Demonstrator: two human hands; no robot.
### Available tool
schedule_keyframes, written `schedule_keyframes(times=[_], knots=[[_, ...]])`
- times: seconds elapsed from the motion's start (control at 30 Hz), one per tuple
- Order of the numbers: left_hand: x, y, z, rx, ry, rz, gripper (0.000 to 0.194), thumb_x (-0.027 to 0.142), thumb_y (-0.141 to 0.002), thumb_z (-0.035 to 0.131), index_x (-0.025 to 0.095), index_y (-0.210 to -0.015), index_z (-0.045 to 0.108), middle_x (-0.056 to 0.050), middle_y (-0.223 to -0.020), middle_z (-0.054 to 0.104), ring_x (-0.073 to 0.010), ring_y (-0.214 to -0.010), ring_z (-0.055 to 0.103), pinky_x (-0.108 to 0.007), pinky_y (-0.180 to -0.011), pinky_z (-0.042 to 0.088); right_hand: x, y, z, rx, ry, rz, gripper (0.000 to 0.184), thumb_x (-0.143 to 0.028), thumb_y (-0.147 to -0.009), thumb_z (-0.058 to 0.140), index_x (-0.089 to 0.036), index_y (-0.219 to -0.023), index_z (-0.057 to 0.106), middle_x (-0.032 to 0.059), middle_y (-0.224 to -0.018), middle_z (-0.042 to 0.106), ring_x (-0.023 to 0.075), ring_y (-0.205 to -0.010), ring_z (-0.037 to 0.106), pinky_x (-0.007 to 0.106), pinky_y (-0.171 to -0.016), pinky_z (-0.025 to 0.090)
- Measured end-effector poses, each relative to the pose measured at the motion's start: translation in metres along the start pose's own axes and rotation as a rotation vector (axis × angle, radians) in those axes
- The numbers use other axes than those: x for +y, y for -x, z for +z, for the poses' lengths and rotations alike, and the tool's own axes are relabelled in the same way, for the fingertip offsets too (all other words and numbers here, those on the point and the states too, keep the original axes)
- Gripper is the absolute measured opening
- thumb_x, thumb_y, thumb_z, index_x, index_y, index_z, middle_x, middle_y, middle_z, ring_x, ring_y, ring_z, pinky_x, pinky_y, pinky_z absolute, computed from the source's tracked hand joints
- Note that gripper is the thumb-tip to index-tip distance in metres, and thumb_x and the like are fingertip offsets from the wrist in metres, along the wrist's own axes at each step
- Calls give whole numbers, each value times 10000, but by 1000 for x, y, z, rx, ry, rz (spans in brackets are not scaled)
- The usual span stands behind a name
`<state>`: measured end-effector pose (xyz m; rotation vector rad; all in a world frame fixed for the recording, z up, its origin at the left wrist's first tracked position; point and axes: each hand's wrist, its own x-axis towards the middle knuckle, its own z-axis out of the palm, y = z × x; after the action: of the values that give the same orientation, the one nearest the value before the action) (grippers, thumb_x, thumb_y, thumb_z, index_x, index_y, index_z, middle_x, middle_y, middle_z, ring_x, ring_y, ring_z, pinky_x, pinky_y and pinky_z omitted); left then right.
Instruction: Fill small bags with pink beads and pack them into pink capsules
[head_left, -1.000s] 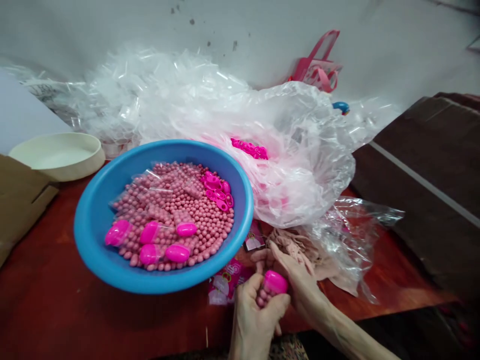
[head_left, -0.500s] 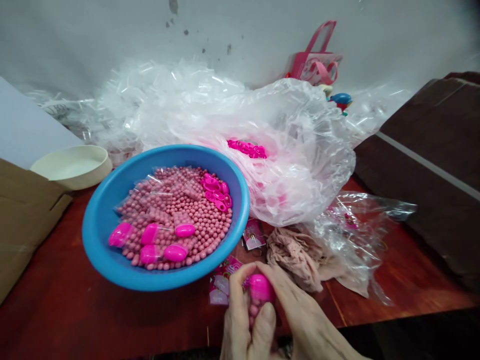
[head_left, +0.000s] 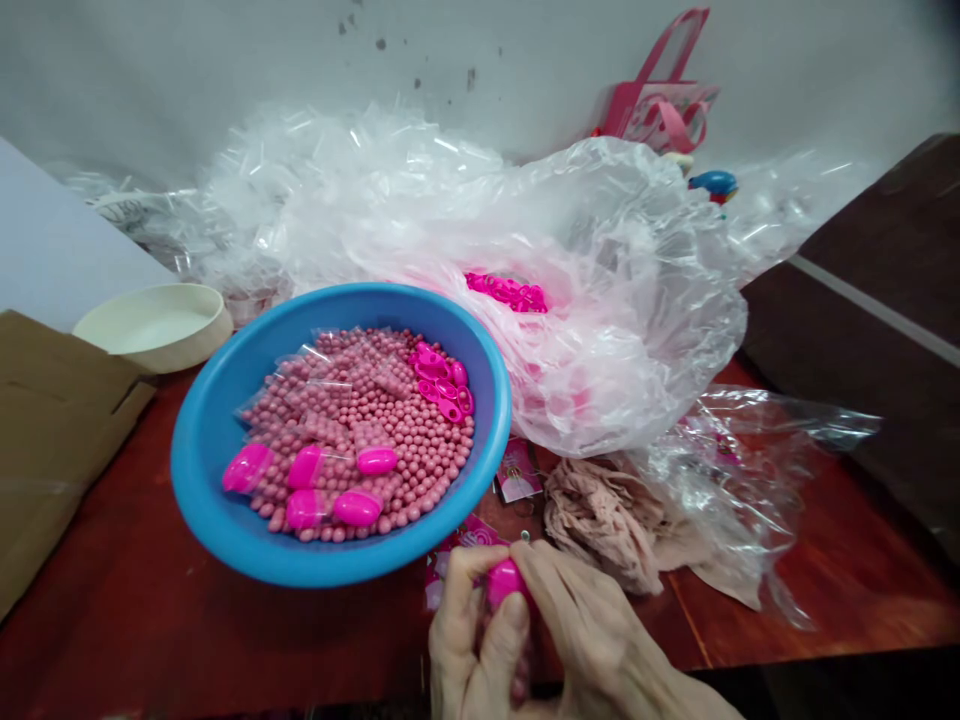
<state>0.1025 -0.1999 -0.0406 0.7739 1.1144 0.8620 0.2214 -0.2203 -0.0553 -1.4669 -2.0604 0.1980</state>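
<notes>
While the left hand (head_left: 463, 640) is gripping a pink-capped tube (head_left: 504, 580), the right hand (head_left: 596, 625) is holding its other side, near a basin (head_left: 330, 570) of beads (head_left: 420, 465).

One head-worn camera looked forward and steeply down from above and behind the person's left hand (head_left: 469, 645) and right hand (head_left: 600, 635). Both were near the lens, at the bottom edge. Its wide view took in a blue basin (head_left: 491, 440), ahead and left of them, and the wall (head_left: 247, 50) farther beyond.
</notes>
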Motion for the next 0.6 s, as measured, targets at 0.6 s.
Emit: schedule_keyframes(times=[0.6], knots=[[31,4,-9,-152,266,-30,541,368,-782,696,226,-1265,498,-30,-773,626,-110,-615,576,-217,-618,481,-12,-28,-40,-81,-481,356,743,-286,-673,753,-234,-1339,427,90,-1298,566,262,-1133,576,357,-995,462]])
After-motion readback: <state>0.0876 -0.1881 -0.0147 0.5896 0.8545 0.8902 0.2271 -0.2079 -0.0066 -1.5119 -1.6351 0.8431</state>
